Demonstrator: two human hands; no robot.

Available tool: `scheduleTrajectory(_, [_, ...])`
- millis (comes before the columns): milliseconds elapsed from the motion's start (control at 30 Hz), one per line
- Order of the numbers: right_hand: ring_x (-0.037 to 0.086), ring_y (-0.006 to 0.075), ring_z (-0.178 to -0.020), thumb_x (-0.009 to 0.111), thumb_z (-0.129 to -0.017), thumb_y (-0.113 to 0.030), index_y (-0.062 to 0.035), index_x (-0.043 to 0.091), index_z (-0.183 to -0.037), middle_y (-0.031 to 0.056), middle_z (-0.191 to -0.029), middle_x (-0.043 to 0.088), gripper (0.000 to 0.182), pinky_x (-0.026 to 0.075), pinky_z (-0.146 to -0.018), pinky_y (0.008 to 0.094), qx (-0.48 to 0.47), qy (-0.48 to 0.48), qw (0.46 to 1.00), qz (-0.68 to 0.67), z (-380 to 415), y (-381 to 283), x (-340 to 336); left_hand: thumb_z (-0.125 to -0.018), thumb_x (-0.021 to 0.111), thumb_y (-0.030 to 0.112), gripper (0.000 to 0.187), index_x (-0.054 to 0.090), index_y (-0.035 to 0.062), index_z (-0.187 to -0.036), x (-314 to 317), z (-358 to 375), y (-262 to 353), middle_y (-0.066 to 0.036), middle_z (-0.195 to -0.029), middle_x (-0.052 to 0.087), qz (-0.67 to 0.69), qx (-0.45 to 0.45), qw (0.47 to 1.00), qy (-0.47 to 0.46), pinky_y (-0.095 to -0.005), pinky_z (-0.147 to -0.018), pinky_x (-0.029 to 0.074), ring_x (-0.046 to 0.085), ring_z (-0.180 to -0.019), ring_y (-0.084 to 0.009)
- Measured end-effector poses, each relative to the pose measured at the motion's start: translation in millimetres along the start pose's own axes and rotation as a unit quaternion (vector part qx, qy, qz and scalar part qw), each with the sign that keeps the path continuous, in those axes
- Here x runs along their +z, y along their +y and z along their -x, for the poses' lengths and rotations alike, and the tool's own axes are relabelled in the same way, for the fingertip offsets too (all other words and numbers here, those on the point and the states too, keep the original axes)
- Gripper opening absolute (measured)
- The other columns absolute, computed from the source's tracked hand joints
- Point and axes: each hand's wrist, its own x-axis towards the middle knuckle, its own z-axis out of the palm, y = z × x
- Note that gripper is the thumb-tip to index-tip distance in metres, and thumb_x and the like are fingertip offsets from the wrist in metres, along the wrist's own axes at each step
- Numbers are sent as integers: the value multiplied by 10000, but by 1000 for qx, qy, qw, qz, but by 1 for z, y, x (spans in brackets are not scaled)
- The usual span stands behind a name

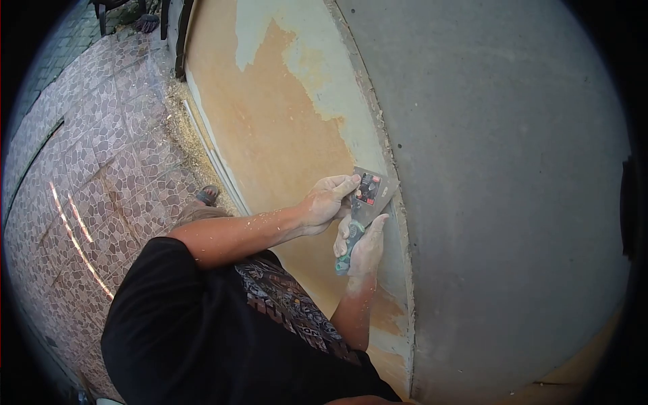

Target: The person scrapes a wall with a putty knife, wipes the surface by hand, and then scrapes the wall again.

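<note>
**Scraper worked along wall edge: both hands on the tool**

Floor [101, 169], at 9 o'clock: patterned stone-look tiles, with a drift of dust and paint flakes lying along the foot of the wall. A sandalled foot [208, 195] stands just beside that drift.

Wall [270, 135], at 12 o'clock: orange surface with pale patches where the coat is off or thin. A ragged vertical edge separates it from the grey plaster [506, 202] filling the 3 o'clock side.

Left hand [329, 200], near centre: fingers closed, thumb and fingertips pinching the upper part of the scraper [368, 202] close to the blade. The hand is dusted white.

Right hand [364, 246], just below at 5 o'clock from the left: wrapped round the green handle, thumb extended up the shaft. The blade tip touches the wall right at the ragged edge.

Judgement on technique: the two-hand hold is sound, one hand driving and the other pressing near the blade. A low blade angle would probably lift the coat without gouging. Short strokes along the edge, rather than across it, should spare the grey plaster. Fingertips near the blade corner are the likely hazard if the tool slips.

Markings: a dark label with red and white patches sits on the blade; its writing is too small to read. No brand is legible.
</note>
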Motion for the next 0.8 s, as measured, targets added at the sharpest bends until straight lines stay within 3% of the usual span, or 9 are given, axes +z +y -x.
scheduleTrajectory(167, [427,143,-369,251,-1029,-572,-25,469,-964,59,-604,482,593,369,-337,279,4,49,997,62,-7,-30,35,-1023,521,330,306,615,58,-919,7,-2,14,-23,-855,628,57,39,996,47,-288,-684,525,578,-736,-96])
scheduleTrajectory(267, [423,141,-364,259,-1029,-570,-17,464,-998,61,-607,482,590,365,-331,282,13,72,996,57,-7,-25,34,-1023,520,334,325,614,49,-899,-2,-5,11,-24,-834,624,39,39,998,23,-293,-652,521,579,-716,-97])
scheduleTrajectory(300, [422,140,-365,257,-1030,-568,-10,462,-1031,60,-608,475,595,364,-331,284,4,72,996,54,-2,-20,29,-1015,529,363,290,644,111,-928,-7,-4,3,40,-880,643,18,12,1000,6,-231,-694,516,582,-796,-47])
scheduleTrajectory(467, [427,144,-368,246,-1033,-562,-2,459,-1070,57,-605,460,601,370,-346,280,10,84,996,41,4,-26,33,-1017,530,346,282,664,101,-977,-8,-5,4,29,-913,655,-30,-32,999,8,-234,-694,521,592,-803,-52])
scheduleTrajectory(533, [410,153,-348,252,-1023,-586,-6,469,-1058,58,-573,461,620,361,-333,296,-4,72,995,68,-9,-26,42,-1019,536,324,296,641,80,-890,0,-6,20,14,-802,604,39,25,998,38,-269,-675,520,576,-736,-79])
scheduleTrajectory(600, [402,154,-346,246,-1022,-589,-5,468,-1054,60,-577,462,626,362,-334,302,8,54,996,64,-13,-24,40,-1014,543,332,291,653,78,-923,1,-6,24,13,-830,626,49,38,997,47,-264,-706,527,589,-763,-76])
scheduleTrajectory(700, [406,155,-343,231,-1026,-579,13,474,-1139,65,-578,463,650,353,-322,296,3,86,995,54,1,-17,32,-1011,547,343,311,660,66,-927,-8,-3,7,-3,-876,657,-13,-29,998,46,-279,-749,541,611,-796,-83])
scheduleTrajectory(800, [424,143,-359,218,-1049,-513,19,466,-1054,71,-616,471,588,370,-317,280,-6,87,995,44,5,-24,37,-1010,542,357,296,680,96,-992,-8,-2,8,24,-901,678,-23,-22,999,16,-229,-692,524,613,-779,-57])
